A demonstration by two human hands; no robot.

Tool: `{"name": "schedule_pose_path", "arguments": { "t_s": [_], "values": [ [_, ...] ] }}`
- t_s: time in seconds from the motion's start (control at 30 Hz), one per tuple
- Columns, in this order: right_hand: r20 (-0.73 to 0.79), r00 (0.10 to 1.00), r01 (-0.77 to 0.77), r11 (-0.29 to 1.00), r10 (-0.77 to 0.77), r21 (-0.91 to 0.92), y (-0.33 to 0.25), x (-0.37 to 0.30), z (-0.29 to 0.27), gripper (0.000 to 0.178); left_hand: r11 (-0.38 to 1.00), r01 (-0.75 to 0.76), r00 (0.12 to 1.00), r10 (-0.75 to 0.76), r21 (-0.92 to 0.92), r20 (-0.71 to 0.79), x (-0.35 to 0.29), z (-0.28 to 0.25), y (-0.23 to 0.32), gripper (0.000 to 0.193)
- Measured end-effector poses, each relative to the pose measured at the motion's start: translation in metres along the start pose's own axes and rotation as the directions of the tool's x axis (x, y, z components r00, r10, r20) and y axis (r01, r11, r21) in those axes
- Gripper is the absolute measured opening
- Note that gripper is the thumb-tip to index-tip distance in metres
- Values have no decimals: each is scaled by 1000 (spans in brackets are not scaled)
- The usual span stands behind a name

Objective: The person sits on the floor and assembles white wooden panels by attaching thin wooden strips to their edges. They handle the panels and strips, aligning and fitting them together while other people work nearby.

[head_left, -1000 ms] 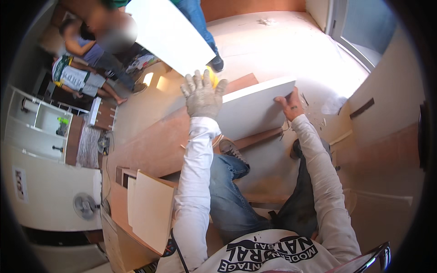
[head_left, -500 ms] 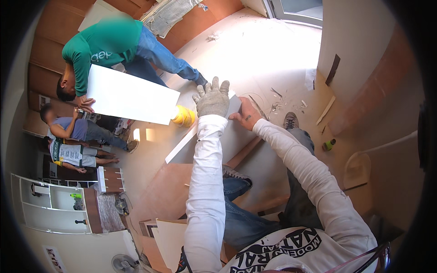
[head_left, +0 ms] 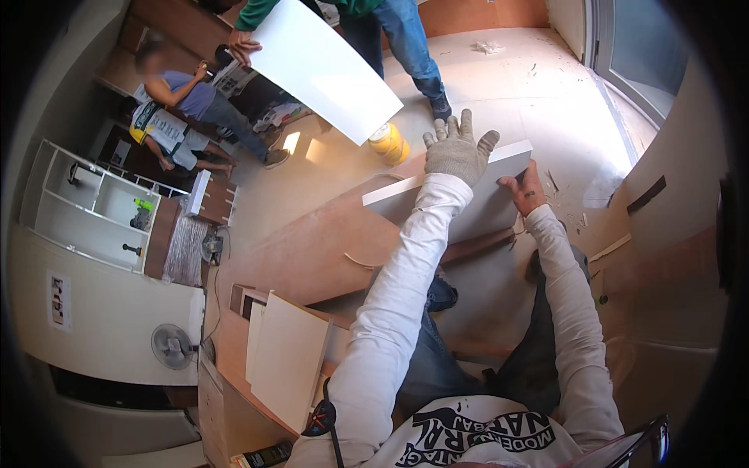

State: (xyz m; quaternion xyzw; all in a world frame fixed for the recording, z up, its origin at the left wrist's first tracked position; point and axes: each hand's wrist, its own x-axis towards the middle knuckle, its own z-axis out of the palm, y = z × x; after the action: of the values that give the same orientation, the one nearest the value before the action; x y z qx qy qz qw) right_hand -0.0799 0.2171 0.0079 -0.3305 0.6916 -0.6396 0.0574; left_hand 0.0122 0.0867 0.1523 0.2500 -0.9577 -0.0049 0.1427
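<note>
The glove (head_left: 452, 160) is matt, rough-looking knitted cloth. The board (head_left: 480, 210) looks smooth and flat-finished, and the white panel (head_left: 320, 70) smooth with a soft sheen. The reddish-brown sheet (head_left: 312, 257) resembles matt wood. The wrap (head_left: 183, 253) is crinkled, glossy plastic; the sleeves (head_left: 413, 249) are creased, matt cloth.

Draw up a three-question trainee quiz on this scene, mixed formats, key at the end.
1. Multiple choice: which of the wearer's hands is gloved?
a) right only
b) left only
c) both
d) neither

2. True or false: the right hand touches the white-edged panel.

3. Fill in the missing colour: by the near end of the white board held in a co-worker's hand is a ___ cylindrical object.

Key
1. b: the left hand is gloved, its fingers spread.
2. True: its thumb is on the panel's face.
3. yellow
</note>
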Motion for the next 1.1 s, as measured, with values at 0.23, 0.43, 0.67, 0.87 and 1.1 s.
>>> {"name": "schedule_pose_path", "arguments": {
  "t_s": [0.23,0.43,0.67,0.87,1.1],
  "values": [
    [52,997,66,998,-65,-9,16,4,-6,49,966,256,964,-254,24,-84,-62,-23,-127,74],
    [43,998,43,999,-43,9,15,7,3,53,927,344,938,-348,150,-1,-53,-35,-125,73],
    [30,999,-19,1000,19,14,8,13,6,56,951,264,963,-269,163,9,-22,-16,-85,74],
    [32,999,-9,997,12,-70,20,11,4,54,988,157,981,-154,-14,120,1,-22,-7,68],
    [63,998,15,997,-19,74,20,12,-4,53,989,76,996,-69,-125,59,-18,-27,-26,64]
  ]
}}
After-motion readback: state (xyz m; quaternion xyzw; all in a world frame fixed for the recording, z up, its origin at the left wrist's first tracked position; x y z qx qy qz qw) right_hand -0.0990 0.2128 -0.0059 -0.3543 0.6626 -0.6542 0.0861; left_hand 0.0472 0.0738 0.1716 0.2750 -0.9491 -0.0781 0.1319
